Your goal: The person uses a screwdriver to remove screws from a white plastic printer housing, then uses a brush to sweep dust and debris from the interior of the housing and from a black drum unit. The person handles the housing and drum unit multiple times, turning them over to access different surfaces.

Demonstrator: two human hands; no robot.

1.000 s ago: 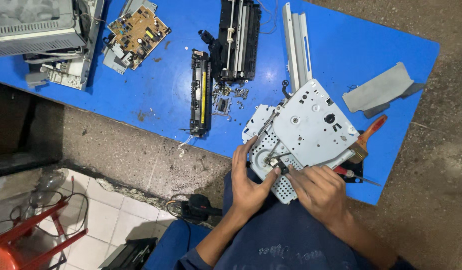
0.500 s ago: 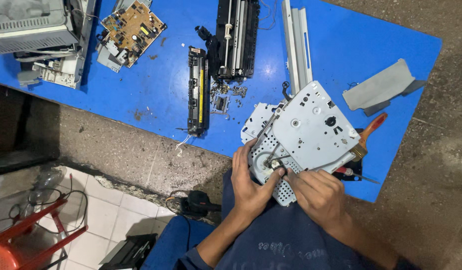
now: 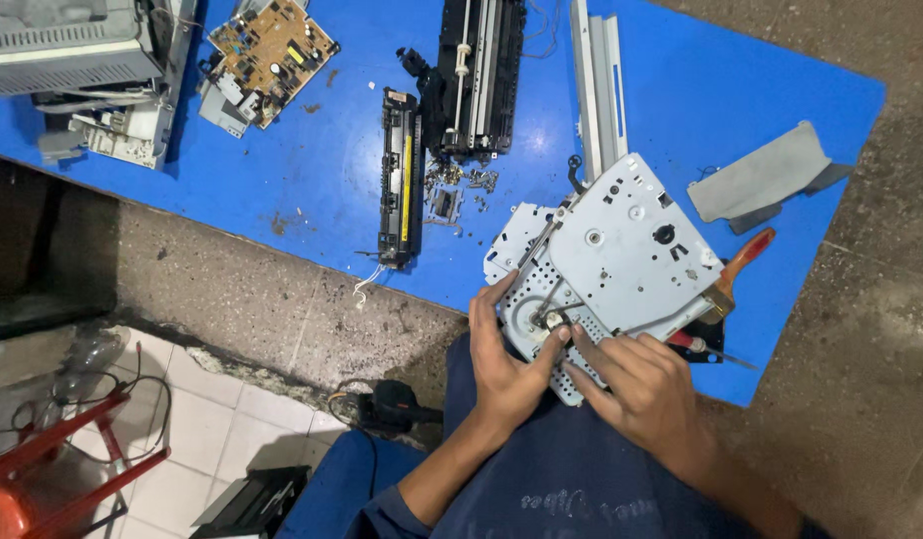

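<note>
My left hand (image 3: pixel 509 371) cups the near edge of the metal plate (image 3: pixel 621 255), thumb up along its left side and the other fingers (image 3: pixel 553 344) curled onto its face. My right hand (image 3: pixel 641 394) lies just beside it, fingers (image 3: pixel 586 339) bent toward the same spot, where both sets of tips meet at a small part (image 3: pixel 553 320) near the plate's lower corner. They look to be pinching it, but it is too small and too covered by my fingertips to make out what it is or how firmly it is held.

The plate is a grey, perforated frame, tilted, resting over the near edge of the blue worktop (image 3: pixel 312 170) and partly over my lap. Its underside is hidden.

Just right of the plate an orange handle (image 3: pixel 746 258) pokes out from under it; the rest of that tool is covered. A grey sheet piece (image 3: pixel 761 180) lies further right, well apart. Behind the plate a long grey rail (image 3: pixel 598 85) runs off the top of the view. A black roller unit (image 3: pixel 478 75) is also cut off at the top, with a narrow black and yellow bar (image 3: pixel 400 180) beside it and loose screws (image 3: pixel 461 180) between them. A brown circuit board (image 3: pixel 270 55) and a grey casing (image 3: pixel 72 60) sit at far left, both cut off.
</note>
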